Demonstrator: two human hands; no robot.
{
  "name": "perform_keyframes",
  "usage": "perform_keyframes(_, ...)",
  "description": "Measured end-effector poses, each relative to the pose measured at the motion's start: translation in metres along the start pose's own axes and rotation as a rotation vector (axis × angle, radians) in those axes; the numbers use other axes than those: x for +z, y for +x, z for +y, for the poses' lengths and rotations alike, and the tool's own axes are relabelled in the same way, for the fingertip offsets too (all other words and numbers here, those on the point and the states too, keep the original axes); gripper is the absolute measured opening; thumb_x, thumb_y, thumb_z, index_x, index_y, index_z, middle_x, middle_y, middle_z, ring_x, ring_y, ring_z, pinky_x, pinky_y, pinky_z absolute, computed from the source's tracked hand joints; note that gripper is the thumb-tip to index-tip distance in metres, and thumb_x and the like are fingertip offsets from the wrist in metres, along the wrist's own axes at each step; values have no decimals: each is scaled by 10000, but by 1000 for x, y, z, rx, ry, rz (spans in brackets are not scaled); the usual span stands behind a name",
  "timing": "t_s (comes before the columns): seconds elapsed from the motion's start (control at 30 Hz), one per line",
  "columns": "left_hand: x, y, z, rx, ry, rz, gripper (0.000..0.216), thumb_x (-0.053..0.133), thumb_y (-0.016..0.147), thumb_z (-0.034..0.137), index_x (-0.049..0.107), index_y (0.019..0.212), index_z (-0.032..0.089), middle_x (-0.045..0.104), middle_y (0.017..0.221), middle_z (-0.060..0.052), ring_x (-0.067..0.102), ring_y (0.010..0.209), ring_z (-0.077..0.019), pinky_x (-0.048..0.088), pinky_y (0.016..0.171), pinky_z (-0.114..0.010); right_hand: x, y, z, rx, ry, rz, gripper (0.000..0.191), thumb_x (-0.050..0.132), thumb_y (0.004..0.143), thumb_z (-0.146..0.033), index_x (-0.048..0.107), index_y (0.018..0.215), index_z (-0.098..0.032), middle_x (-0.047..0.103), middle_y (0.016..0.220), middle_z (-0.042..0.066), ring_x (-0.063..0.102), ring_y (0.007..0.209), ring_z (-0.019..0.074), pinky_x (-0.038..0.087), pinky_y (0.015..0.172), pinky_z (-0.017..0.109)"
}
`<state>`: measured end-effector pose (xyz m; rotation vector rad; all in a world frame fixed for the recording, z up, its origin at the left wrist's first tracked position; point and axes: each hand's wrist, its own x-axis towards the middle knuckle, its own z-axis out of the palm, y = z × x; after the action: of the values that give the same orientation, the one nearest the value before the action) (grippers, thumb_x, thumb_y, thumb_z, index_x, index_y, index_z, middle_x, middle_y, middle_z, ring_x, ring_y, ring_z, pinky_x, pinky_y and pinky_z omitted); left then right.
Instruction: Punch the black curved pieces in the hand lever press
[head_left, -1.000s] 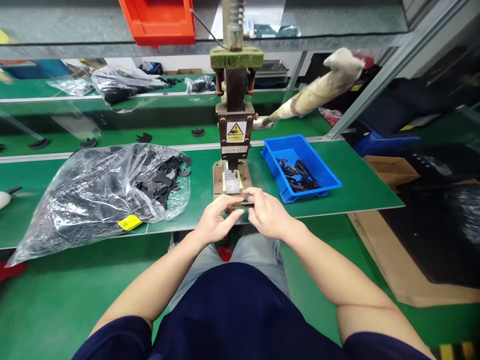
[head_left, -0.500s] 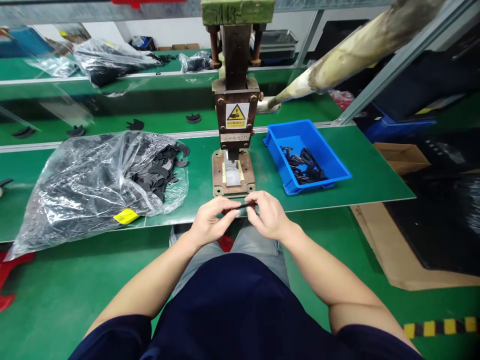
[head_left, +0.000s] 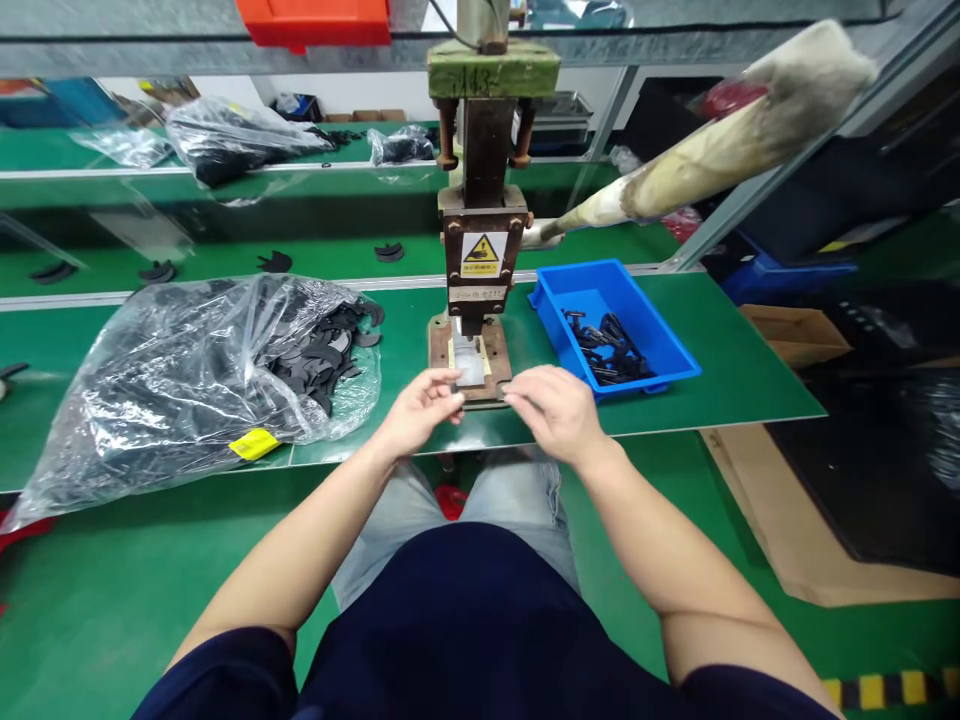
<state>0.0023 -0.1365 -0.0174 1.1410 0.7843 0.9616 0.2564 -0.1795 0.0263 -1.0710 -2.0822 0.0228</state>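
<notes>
My left hand (head_left: 421,412) is over the table's front edge, before the press base (head_left: 495,345). Its thumb and forefinger are curled close together, with a small dark spot at their tips that I cannot make out. To its right, my right hand (head_left: 559,412) is closed in a pinch on a small dark piece (head_left: 503,387), mostly hidden by the fingers. Above both hands stands the hand press (head_left: 484,225) with a yellow warning label. A light metal plate (head_left: 470,368) lies on its base under the ram.
A clear plastic bag (head_left: 172,390) of black curved pieces (head_left: 322,360) lies at left. At right, a blue bin (head_left: 660,325) holds black parts (head_left: 611,345). The press's wrapped lever (head_left: 690,150) slants up to the right. Several curved pieces (head_left: 388,252) lie behind on the green surface.
My hands have moved apart and slightly forward over the press base's front edge. The black strip that was between both hands no longer spans them. The view has tilted up a little.
</notes>
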Motion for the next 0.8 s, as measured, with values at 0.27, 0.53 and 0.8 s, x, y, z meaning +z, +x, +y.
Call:
perform_keyframes(0.27,-40,77,-15,287,584,264,219,769,927,426,772,979,214,802,936,-44,739,823,-188,608,831,-343,-48,46,19,149,68,336,292,515,1074,-373,766,1143,-242,792,1090,68,743,991,197,597,930,409)
perform_keyframes(0.53,-37,97,-7,487,1125,29,169,658,1019,303,813,1036,239,823,1139,-67,725,1111,-255,540,1044,-407,-94,135,-12,-79,432,566,757,483,948,-823,524,1502,-309,633,1417,77,645,1348,254,535,1213,483)
perform_keyframes(0.8,-37,96,-4,536,1167,-9,202,626,1042,302,805,1077,217,812,1164,-78,718,1119,-250,535,1035,-411,-90,120,-30,-119,526,469,295,760,898,-538,645,913,-266,591,804,-2,616,753,166,596,827,431)
